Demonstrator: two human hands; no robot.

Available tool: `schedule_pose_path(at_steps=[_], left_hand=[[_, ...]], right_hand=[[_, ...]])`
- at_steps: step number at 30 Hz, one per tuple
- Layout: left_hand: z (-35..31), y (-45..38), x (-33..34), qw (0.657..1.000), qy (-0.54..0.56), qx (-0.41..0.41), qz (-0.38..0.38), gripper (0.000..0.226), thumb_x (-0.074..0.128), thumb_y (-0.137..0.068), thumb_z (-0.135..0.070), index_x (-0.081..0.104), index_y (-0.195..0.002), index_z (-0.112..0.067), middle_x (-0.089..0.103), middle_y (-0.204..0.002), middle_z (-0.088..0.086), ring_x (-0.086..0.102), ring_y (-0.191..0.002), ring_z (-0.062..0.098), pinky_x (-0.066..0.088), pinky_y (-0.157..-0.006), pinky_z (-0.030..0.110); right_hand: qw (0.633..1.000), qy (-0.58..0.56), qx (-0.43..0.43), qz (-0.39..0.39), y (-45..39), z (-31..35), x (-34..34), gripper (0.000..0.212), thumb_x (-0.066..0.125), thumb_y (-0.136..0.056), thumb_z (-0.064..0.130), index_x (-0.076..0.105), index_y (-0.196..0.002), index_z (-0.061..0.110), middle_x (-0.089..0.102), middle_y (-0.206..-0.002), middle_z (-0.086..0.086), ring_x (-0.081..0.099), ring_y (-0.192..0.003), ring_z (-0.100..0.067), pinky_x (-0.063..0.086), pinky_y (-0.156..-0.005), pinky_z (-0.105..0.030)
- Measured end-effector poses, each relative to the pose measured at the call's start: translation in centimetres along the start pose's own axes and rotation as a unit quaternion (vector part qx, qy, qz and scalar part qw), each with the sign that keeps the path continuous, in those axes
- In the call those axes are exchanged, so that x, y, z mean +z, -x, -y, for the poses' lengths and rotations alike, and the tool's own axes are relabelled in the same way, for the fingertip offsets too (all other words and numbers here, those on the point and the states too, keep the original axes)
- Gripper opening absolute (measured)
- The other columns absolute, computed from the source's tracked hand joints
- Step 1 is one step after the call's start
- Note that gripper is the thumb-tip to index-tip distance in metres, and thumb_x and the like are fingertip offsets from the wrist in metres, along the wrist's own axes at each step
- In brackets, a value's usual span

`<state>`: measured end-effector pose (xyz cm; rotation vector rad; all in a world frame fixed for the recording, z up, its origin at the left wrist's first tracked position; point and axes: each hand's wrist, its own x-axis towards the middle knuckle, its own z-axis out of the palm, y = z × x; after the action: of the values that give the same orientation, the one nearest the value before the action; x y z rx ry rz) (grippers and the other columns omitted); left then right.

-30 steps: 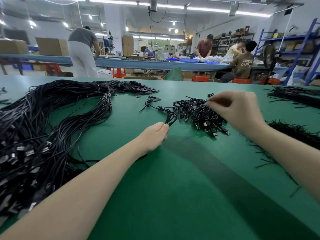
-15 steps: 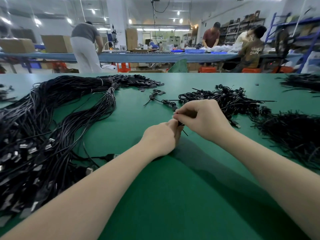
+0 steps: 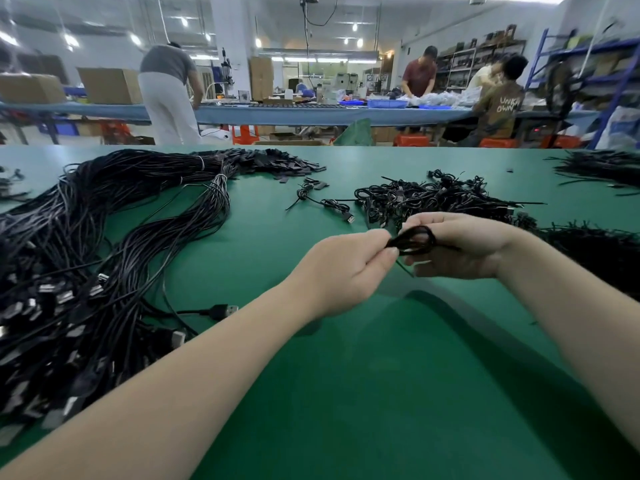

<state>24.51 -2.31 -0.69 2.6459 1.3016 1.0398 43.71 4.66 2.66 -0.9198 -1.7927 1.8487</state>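
A small coil of black cable [image 3: 417, 240] is held just above the green table [image 3: 346, 393], between both hands. My left hand [image 3: 346, 268] pinches the coil's left end with thumb and forefinger. My right hand [image 3: 464, 245] cups the coil from the right, its fingers curled round the loop. A thin black tie end [image 3: 405, 268] sticks down below the coil.
A big bundle of long black USB cables [image 3: 86, 271] covers the left of the table. A heap of coiled, tied cables [image 3: 433, 199] lies behind my hands, black ties [image 3: 595, 251] at the right. Several people work at a far bench [image 3: 294, 114].
My right hand came back from the coiled heap to meet my left hand. Both hands have lifted slightly and turned, so the coil now shows between them.
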Motion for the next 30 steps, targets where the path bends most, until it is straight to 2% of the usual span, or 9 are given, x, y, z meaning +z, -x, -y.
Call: schedule_pose_path(at_steps=[3, 5, 8, 10, 15, 20, 24, 27, 30], left_hand=[[-0.6, 0.1, 0.3, 0.983, 0.171, -0.064, -0.038, 0.034, 0.035, -0.094, -0.034, 0.036, -0.073, -0.008, 0.039, -0.062, -0.001, 0.034, -0.058, 0.016, 0.032, -0.058, 0.037], [-0.9, -0.2, 0.7, 0.943, 0.306, -0.115, -0.059, 0.034, 0.038, -0.099, -0.027, 0.038, -0.072, -0.006, 0.038, -0.061, -0.001, 0.033, -0.056, 0.012, 0.031, -0.054, 0.030], [-0.8, -1.1, 1.2, 0.863, 0.448, -0.208, -0.103, 0.032, 0.034, -0.104, -0.017, 0.041, -0.074, -0.013, 0.035, -0.055, -0.011, 0.028, -0.047, 0.003, 0.025, -0.046, 0.016], [-0.2, -1.4, 1.4, 0.849, 0.442, -0.258, -0.131, 0.032, 0.032, -0.105, -0.020, 0.042, -0.074, -0.015, 0.034, -0.050, -0.015, 0.027, -0.044, 0.001, 0.025, -0.045, 0.015], [1.1, -0.9, 1.8, 0.869, 0.345, -0.329, -0.130, 0.025, 0.032, -0.104, -0.032, 0.048, -0.090, -0.018, 0.041, -0.063, -0.006, 0.038, -0.050, 0.005, 0.034, -0.056, 0.023], [1.5, -0.6, 2.0, 0.875, 0.346, -0.315, -0.124, 0.019, 0.032, -0.104, -0.028, 0.043, -0.089, -0.025, 0.039, -0.064, -0.006, 0.036, -0.052, 0.005, 0.034, -0.057, 0.024], [1.8, -0.3, 2.0, 0.880, 0.343, -0.303, -0.128, 0.021, 0.033, -0.104, -0.026, 0.041, -0.085, -0.025, 0.035, -0.062, -0.009, 0.034, -0.052, 0.005, 0.033, -0.056, 0.023], [2.0, -0.3, 2.1, 0.887, 0.334, -0.295, -0.120, 0.020, 0.034, -0.103, -0.027, 0.042, -0.084, -0.025, 0.035, -0.057, -0.012, 0.034, -0.050, 0.004, 0.034, -0.056, 0.025], [2.1, -0.1, 2.1, 0.898, 0.317, -0.285, -0.107, 0.018, 0.035, -0.103, -0.028, 0.043, -0.087, -0.027, 0.038, -0.058, -0.012, 0.036, -0.053, 0.005, 0.036, -0.060, 0.029]], right_hand=[[0.993, -0.109, 0.018, 0.039, -0.6, -1.3, 0.4, 0.043, 0.096, -0.038, 0.034, 0.072, -0.072, 0.024, 0.066, -0.073, 0.007, 0.065, -0.065, -0.012, 0.050, -0.058, -0.025], [0.986, -0.162, 0.012, 0.043, -1.0, -1.7, 1.0, 0.039, 0.094, -0.044, 0.029, 0.070, -0.073, 0.021, 0.065, -0.070, 0.008, 0.065, -0.065, -0.013, 0.050, -0.057, -0.024], [0.983, -0.181, -0.027, -0.026, -1.8, -1.7, 2.3, 0.018, 0.080, -0.062, 0.028, 0.071, -0.075, 0.019, 0.066, -0.068, 0.008, 0.066, -0.065, -0.009, 0.052, -0.056, -0.020], [0.977, -0.179, -0.058, -0.100, -2.7, -1.8, 3.5, 0.007, 0.069, -0.076, 0.021, 0.068, -0.081, 0.017, 0.068, -0.069, 0.006, 0.067, -0.063, -0.008, 0.052, -0.054, -0.018], [0.960, -0.192, -0.094, -0.179, -4.0, -3.3, 5.1, 0.006, 0.063, -0.088, 0.015, 0.064, -0.082, 0.013, 0.070, -0.073, 0.002, 0.064, -0.059, -0.009, 0.052, -0.054, -0.019], [0.958, -0.206, -0.092, -0.175, -3.9, -3.6, 4.8, 0.012, 0.064, -0.087, 0.021, 0.066, -0.083, 0.010, 0.070, -0.071, -0.002, 0.064, -0.058, -0.011, 0.053, -0.055, -0.020], [0.965, -0.174, -0.070, -0.182, -3.7, -3.4, 4.9, 0.025, 0.074, -0.071, 0.038, 0.073, -0.068, 0.012, 0.071, -0.072, -0.005, 0.065, -0.058, -0.012, 0.054, -0.056, -0.021], [0.973, -0.129, -0.085, -0.173, -3.6, -3.5, 5.1, 0.015, 0.077, -0.063, 0.029, 0.076, -0.066, 0.015, 0.071, -0.071, -0.002, 0.063, -0.057, -0.009, 0.053, -0.056, -0.020], [0.974, -0.118, -0.069, -0.182, -3.4, -3.4, 4.9, 0.009, 0.076, -0.073, 0.019, 0.076, -0.065, 0.015, 0.070, -0.069, -0.001, 0.063, -0.056, -0.009, 0.053, -0.055, -0.020]])
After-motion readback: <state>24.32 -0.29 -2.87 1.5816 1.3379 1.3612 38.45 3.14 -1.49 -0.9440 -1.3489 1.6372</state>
